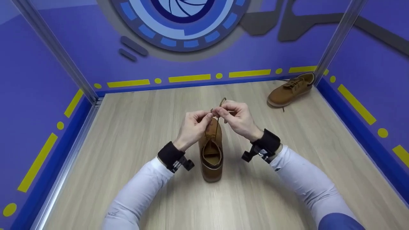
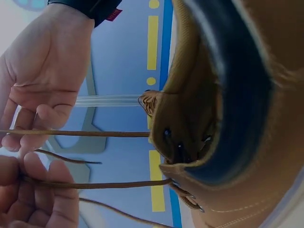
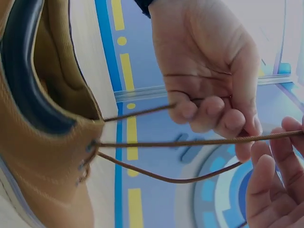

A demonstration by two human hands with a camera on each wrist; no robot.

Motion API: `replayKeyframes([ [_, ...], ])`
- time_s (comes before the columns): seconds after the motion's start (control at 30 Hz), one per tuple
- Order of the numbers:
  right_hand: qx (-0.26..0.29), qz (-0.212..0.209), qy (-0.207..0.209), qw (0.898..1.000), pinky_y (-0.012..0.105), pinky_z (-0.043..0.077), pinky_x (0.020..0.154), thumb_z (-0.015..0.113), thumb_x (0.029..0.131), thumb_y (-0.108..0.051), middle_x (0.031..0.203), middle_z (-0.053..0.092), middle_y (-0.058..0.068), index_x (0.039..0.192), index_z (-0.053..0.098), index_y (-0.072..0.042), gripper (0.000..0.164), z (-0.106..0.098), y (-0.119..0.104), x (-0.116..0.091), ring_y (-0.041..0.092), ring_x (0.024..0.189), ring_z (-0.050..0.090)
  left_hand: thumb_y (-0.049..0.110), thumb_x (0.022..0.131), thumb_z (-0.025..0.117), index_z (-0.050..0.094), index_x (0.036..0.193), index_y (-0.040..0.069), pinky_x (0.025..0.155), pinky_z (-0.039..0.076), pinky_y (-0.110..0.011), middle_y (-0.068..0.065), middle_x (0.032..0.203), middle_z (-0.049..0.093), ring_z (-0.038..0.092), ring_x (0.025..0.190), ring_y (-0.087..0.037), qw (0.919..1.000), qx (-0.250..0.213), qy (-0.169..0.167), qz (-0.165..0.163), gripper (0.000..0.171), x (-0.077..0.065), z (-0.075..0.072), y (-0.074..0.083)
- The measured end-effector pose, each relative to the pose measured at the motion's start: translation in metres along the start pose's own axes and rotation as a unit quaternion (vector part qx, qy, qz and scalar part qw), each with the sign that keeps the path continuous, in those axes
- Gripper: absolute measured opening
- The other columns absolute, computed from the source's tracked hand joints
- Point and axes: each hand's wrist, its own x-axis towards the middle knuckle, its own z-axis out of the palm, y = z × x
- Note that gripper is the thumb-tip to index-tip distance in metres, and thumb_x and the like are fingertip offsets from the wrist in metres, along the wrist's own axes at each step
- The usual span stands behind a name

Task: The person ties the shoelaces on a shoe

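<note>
A brown lace-up shoe (image 1: 212, 174) stands in front of me, toe pointing away, its opening towards me. My left hand (image 1: 192, 127) and right hand (image 1: 239, 120) meet above its toe, fingertips almost together. The left thumb and fingers pinch one shoelace (image 2: 109, 185). Between the right thumb and fingers I pinch the other lace (image 2: 104, 134), a bit of which curves up above that hand. Both laces run taut from the top eyelets to the fingers. In the right wrist view, a slack lace end (image 3: 175, 180) hangs in a curve beside them.
A second brown shoe (image 1: 289, 91) lies at the back right corner, its laces trailing onto the wooden table (image 1: 153, 105). Blue panels (image 1: 191, 68) with yellow markings enclose the table at the back and both sides. Metal posts (image 1: 338, 35) stand at the corners.
</note>
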Motion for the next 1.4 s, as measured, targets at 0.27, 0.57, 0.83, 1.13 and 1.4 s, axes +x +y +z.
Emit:
replayKeyframes([
  [0.27,0.014,-0.029,-0.015,0.999,0.017,0.047,0.066,0.059,0.096,0.021,0.083,0.058,0.038,0.096,0.072,0.021,0.013,0.004,-0.023,0.011,0.010,0.077,0.055,-0.008,0.105,0.055,0.074,0.109,-0.013,0.055,0.038,-0.018,-0.040,0.073,0.052,0.048,0.059,-0.008,0.9969,0.004,-0.078,-0.007,0.020,0.002,0.000,0.002],
  [0.57,0.006,-0.009,-0.041,0.999,0.020,0.050,0.074,0.061,0.098,0.016,0.088,0.065,0.033,0.097,0.072,0.020,0.012,0.011,-0.014,0.014,0.014,0.084,0.062,0.002,0.105,0.063,0.071,0.086,-0.005,0.053,0.036,-0.022,-0.009,0.061,0.050,0.045,0.057,-0.005,0.9960,0.023,-0.084,0.017,0.022,0.002,0.003,0.001],
  [0.83,-0.001,0.083,-0.060,0.995,0.024,0.050,0.070,0.059,0.108,-0.005,0.096,0.074,0.013,0.106,0.078,0.006,0.022,0.002,0.023,0.008,0.016,0.083,0.063,0.001,0.105,0.062,0.074,0.089,-0.011,0.056,0.033,-0.020,-0.025,0.066,0.057,0.043,0.058,-0.006,0.9993,0.028,-0.023,0.009,0.023,0.000,0.007,-0.004],
  [1.13,-0.052,0.212,-0.111,0.970,0.022,0.051,0.064,0.047,0.100,0.008,0.102,0.074,0.017,0.115,0.072,0.013,0.030,-0.009,0.040,-0.007,0.021,0.087,0.064,-0.004,0.107,0.054,0.067,0.094,-0.023,0.050,0.037,-0.017,-0.039,0.069,0.052,0.040,0.056,-0.044,0.9987,-0.048,0.013,-0.015,0.026,-0.003,0.005,-0.014],
  [1.4,-0.076,0.156,-0.107,0.979,0.017,0.048,0.053,0.066,0.098,0.009,0.094,0.072,0.035,0.107,0.073,0.016,0.013,-0.006,0.025,-0.014,0.005,0.060,0.059,-0.005,0.108,0.051,0.062,0.101,-0.030,0.053,0.043,-0.022,-0.048,0.077,0.051,0.051,0.057,-0.020,0.9960,-0.085,0.012,-0.025,0.028,-0.002,-0.002,-0.015],
])
